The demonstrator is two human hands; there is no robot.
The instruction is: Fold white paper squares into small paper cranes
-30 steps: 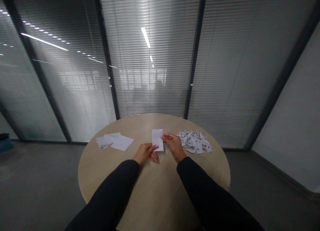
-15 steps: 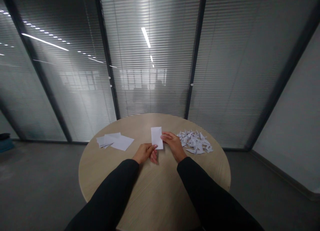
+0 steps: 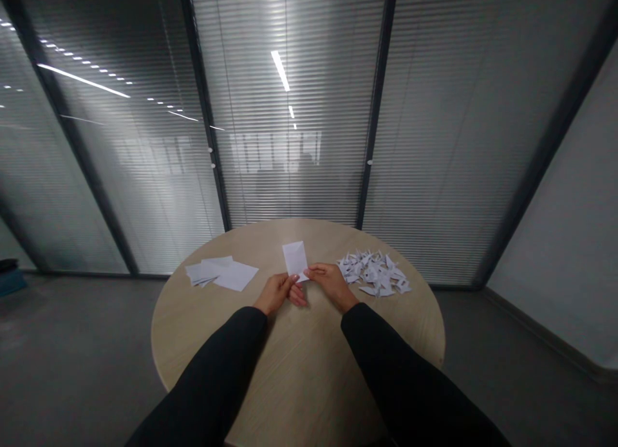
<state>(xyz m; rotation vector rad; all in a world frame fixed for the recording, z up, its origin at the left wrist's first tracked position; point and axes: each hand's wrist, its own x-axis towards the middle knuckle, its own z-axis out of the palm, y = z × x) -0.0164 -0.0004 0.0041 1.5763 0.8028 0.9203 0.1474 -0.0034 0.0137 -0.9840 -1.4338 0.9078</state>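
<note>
From the head camera there is one round wooden table [image 3: 294, 363] in front of a glass wall with closed blinds [image 3: 290, 144], and a person in black sleeves [image 3: 217, 376] leaning over it.

Both hands meet just past the table's middle, towards its far edge, on a small white paper [image 3: 295, 259]. It looks folded into a narrow rectangle, though I cannot make out any creases from here. The left hand [image 3: 277, 292] is closed in a pinch, thumb and forefinger on the paper's near left corner and the other fingers curled under. The right hand [image 3: 331, 283] is closed the same way, its fingertips nipping the near right corner. The paper stands up above the two hands and leans a little to the left. Whether its lower edge touches the wood I cannot tell.

A second ago the paper stood straight, with the right hand's fingers halfway up its right side and the left thumb at its bottom corner. Now both grips sit at the near edge, the hands are closer together, and the paper has swung out towards the far edge and tipped. To me that looks like the piece being turned round for its next crease.

Near the right edge lies a heap of small folded pieces [image 3: 374, 274], just beside the right hand but not touching it. Towards the left edge, well apart from the left hand, lie a few loose flat sheets [image 3: 222, 273], overlapping one another.
</note>
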